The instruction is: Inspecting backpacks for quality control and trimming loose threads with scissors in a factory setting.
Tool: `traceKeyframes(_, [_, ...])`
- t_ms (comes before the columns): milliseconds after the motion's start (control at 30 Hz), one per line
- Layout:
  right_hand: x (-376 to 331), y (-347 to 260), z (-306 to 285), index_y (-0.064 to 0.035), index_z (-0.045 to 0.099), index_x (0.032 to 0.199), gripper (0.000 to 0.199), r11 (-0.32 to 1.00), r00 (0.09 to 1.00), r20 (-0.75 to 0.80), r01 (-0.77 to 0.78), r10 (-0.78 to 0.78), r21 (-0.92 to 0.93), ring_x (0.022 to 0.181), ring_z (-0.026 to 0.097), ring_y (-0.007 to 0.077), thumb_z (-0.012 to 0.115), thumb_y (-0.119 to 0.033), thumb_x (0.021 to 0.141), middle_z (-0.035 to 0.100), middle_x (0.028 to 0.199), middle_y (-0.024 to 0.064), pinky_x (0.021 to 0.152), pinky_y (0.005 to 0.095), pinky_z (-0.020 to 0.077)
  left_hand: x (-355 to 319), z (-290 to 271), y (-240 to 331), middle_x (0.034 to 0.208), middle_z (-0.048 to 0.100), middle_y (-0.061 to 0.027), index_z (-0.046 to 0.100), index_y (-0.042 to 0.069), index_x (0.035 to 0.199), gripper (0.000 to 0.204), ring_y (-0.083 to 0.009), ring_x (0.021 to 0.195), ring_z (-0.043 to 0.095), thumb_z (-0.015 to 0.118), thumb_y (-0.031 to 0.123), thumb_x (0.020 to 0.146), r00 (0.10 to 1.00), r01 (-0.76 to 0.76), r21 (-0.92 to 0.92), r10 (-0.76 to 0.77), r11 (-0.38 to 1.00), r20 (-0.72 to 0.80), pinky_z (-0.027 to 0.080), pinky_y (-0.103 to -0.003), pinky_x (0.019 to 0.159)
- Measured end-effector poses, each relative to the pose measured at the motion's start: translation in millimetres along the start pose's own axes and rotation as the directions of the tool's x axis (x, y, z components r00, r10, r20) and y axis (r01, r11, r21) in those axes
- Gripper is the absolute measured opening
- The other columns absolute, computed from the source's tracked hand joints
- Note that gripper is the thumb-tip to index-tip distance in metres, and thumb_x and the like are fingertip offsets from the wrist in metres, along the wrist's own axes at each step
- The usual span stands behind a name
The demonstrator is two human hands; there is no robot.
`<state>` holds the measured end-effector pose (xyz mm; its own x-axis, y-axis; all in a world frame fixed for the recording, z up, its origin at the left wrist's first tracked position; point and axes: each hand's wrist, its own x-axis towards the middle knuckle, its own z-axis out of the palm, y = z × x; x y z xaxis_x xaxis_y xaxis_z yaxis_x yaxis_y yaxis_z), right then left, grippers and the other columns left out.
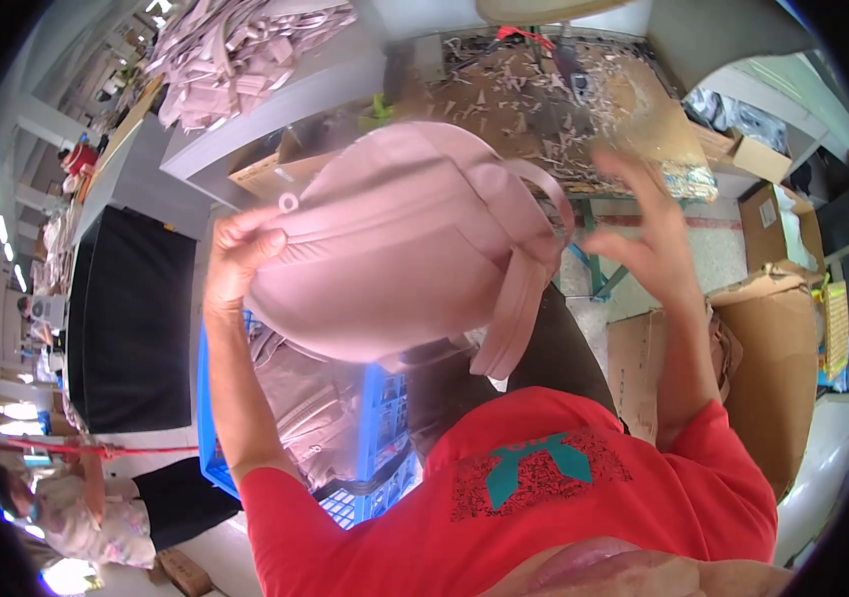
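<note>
A pink backpack (385, 239) hangs in front of me above my lap, tilted on its side, with its straps and a top loop on the right. My left hand (240, 249) pinches its left end, the thumb on the near face beside a small pale ring (289, 202). To the right of the bag, apart from it, my right hand (648, 224) is raised with its fingers spread and nothing in them. That hand is slightly blurred. The far side of the bag is hidden.
A blue crate (370, 418) with folded pinkish pieces stands below the bag. Ahead, a worktable (643, 119) is strewn with scraps. Pink strips (245, 60) are heaped on a far-left table. An open cardboard box (768, 358) sits at right; another person (86, 502) is at lower left.
</note>
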<state>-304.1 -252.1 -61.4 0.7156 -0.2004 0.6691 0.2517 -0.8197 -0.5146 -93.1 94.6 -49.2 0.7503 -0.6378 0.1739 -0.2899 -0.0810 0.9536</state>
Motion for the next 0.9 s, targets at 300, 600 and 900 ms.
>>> traceKeyframes(300, [-15.1,28.1,73.6,-0.0023,0.062,0.079,0.011,0.338,0.776,0.477,-0.616,0.412,0.711,0.049,0.047,0.0031,0.065,-0.005,0.069,0.056,0.063,-0.002,0.041,0.0191,0.0363,67.1,52.3,53.7,0.083,0.059,-0.002,0.058,-0.002,0.095,0.032,-0.0084,0.074,0.053,0.068,0.006,0.065,0.978,-0.137,0.44,0.05,0.888,0.203,0.042,-0.021,0.07])
traceKeyframes(600, [-18.5,37.7,81.8,-0.0017,0.062,0.077,0.005,0.255,0.801,0.343,-0.509,0.491,0.822,0.032,0.041,0.0058,0.059,-0.001,0.073,0.056,0.056,0.0016,0.029,0.0212,0.031,63.5,17.1,21.1,0.08,0.059,-0.0016,0.058,0.0,0.089,0.032,-0.0069,0.072,0.052,0.065,0.0,0.058,0.969,0.118,0.332,-0.181,0.936,0.166,0.043,-0.021,0.07])
traceKeyframes(900, [-6.4,29.5,89.2,0.0003,0.06,0.085,0.012,-0.074,0.701,0.316,-0.353,0.64,0.933,0.062,0.057,0.0104,0.058,0.002,0.072,0.06,0.074,0.0051,0.054,0.024,0.0473,113.6,49.1,46.3,0.063,0.058,-0.001,0.06,0.001,0.077,0.016,-0.0034,0.061,0.05,0.053,-0.004,0.063,0.987,-0.137,0.643,0.158,0.754,0.025,0.041,-0.021,0.056])
